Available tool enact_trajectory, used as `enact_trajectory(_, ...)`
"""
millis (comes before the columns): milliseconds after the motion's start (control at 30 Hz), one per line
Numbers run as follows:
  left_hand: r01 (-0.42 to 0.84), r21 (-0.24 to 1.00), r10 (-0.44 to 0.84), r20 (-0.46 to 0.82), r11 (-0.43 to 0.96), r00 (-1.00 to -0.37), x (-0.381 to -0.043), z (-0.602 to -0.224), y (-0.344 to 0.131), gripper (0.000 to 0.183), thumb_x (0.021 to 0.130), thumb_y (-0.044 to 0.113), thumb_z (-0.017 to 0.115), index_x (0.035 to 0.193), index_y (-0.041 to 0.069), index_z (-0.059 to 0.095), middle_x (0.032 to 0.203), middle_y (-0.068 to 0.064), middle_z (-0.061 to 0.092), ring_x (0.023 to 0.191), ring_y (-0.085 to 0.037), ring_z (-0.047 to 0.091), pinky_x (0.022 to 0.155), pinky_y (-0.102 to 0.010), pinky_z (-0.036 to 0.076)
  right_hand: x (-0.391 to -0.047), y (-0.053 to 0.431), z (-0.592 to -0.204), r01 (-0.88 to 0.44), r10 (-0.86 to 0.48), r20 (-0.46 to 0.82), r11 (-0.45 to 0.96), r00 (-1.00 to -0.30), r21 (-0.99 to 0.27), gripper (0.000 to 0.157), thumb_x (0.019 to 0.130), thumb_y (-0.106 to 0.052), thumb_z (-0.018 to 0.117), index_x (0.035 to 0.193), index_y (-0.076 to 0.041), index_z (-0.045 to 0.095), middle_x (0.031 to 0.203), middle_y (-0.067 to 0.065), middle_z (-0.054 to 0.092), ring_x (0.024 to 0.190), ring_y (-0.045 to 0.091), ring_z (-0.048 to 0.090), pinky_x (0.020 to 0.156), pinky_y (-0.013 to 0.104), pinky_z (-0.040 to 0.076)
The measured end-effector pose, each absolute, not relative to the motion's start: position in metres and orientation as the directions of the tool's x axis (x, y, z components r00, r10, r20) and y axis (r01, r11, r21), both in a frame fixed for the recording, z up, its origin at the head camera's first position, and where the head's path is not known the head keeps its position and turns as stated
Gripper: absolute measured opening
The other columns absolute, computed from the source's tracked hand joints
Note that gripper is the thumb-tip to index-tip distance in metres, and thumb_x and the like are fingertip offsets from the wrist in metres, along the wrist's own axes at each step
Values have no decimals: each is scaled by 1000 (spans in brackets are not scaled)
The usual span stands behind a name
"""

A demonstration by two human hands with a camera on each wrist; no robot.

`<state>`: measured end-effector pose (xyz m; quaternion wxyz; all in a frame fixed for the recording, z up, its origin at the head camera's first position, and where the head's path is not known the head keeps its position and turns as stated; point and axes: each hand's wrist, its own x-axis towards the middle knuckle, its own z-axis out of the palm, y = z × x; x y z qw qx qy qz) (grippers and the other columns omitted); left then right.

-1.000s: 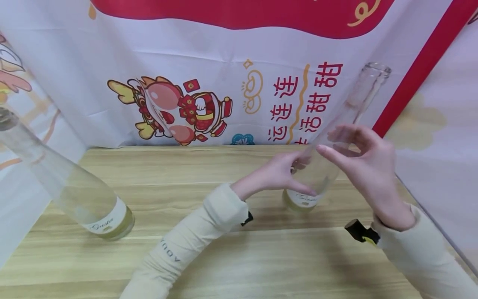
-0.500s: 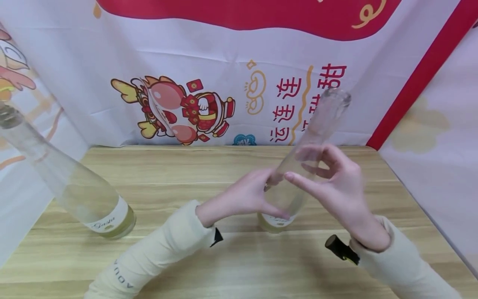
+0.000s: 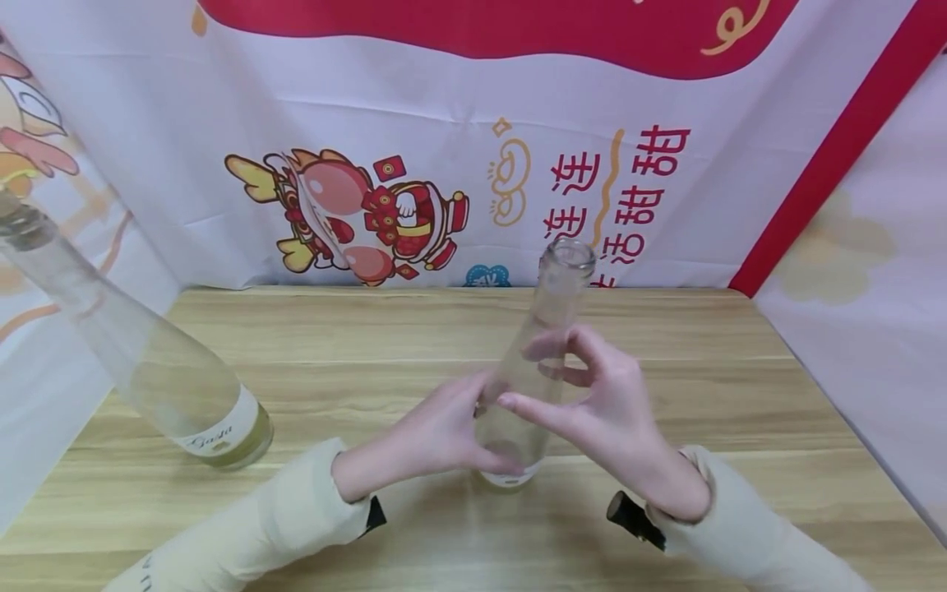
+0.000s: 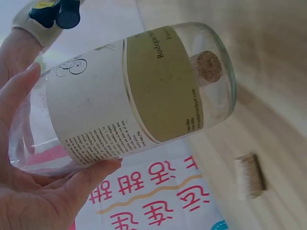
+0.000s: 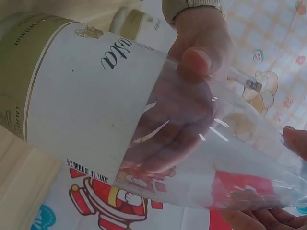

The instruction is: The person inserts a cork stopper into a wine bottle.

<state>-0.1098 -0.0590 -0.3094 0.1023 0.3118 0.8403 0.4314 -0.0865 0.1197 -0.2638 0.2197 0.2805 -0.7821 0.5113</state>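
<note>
Both of my hands hold a clear glass bottle (image 3: pixel 527 362) near the middle of the wooden table. Its open mouth points up and away from me. My left hand (image 3: pixel 436 427) grips the lower body, thumb across the front just above the label. Higher up, the fingers and thumb of my right hand (image 3: pixel 602 411) curl round the shoulder below the neck. In the left wrist view a cork (image 4: pixel 209 68) shows inside the bottle near its base, beside the white and olive label (image 4: pixel 153 86). The head view hides most of that label behind my left hand.
A similar bottle (image 3: pixel 173 374) stands at the left of the table (image 3: pixel 666 353). In the left wrist view another cork (image 4: pixel 248 177) lies on the tabletop beyond the held bottle's base. A printed white cloth (image 3: pixel 414 99) hangs along the table's back edge.
Both hands have brought the bottle leftward and nearer to me, from the right part of the table to about the middle. The grip looks the same, and the other bottle stays in place.
</note>
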Motion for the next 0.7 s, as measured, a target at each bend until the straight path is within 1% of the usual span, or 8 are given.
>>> enact_trajectory(100,431,781,594,97,452,-799,-105,-313,-66,69,61,34,84,118,15,50,110,5,58,98,-10,54,84,-30,47,-86,114,-266,-666,-236,623,298,-746,-684,41,58,-1,84,89,0,57,88,7,64,84,18,60,72,29,54)
enact_trajectory(167,437,769,578,109,466,-809,-103,-316,-69,67,60,36,84,114,14,52,108,3,59,96,-11,55,82,-30,47,-85,112,-268,-661,-245,614,286,-750,-694,41,59,-2,84,90,0,57,88,7,64,85,17,60,73,30,54)
enact_trajectory(300,464,749,562,149,473,-813,-102,-321,-73,67,59,36,85,112,10,53,108,0,61,94,-11,56,81,-29,48,-86,108,-270,-649,-258,595,278,-761,-708,45,59,-3,84,94,-2,56,89,5,63,86,16,59,74,29,53)
enact_trajectory(367,466,744,559,151,479,-816,-102,-323,-75,69,58,36,85,113,8,53,109,-2,61,94,-13,57,80,-30,48,-86,107,-271,-646,-270,587,279,-763,-711,48,58,-3,84,97,-3,56,90,4,62,87,17,59,75,27,53)
enact_trajectory(500,459,743,554,144,487,-820,-102,-325,-78,70,58,35,85,114,7,52,112,-4,60,96,-14,58,81,-30,48,-88,104,-272,-650,-302,577,284,-759,-705,51,59,-5,84,101,-3,54,91,4,61,89,17,58,75,25,52)
enact_trajectory(600,465,742,558,148,483,-817,-103,-325,-80,72,58,33,85,116,7,51,113,-4,60,97,-15,58,82,-31,48,-92,105,-273,-689,-366,589,272,-720,-672,52,62,-11,83,104,-1,53,94,6,61,91,18,59,77,25,52)
enact_trajectory(633,468,741,560,151,481,-815,-103,-326,-80,73,58,32,85,117,7,51,113,-5,60,98,-15,58,83,-31,48,-95,107,-273,-706,-394,594,262,-701,-658,52,65,-16,81,106,0,53,95,7,62,91,18,59,77,26,52)
enact_trajectory(700,479,736,566,158,479,-809,-103,-326,-80,76,57,30,86,119,6,50,114,-6,60,100,-16,58,84,-32,48,-101,113,-274,-750,-452,614,234,-647,-619,54,74,-30,72,110,4,51,97,11,62,93,20,59,78,29,52)
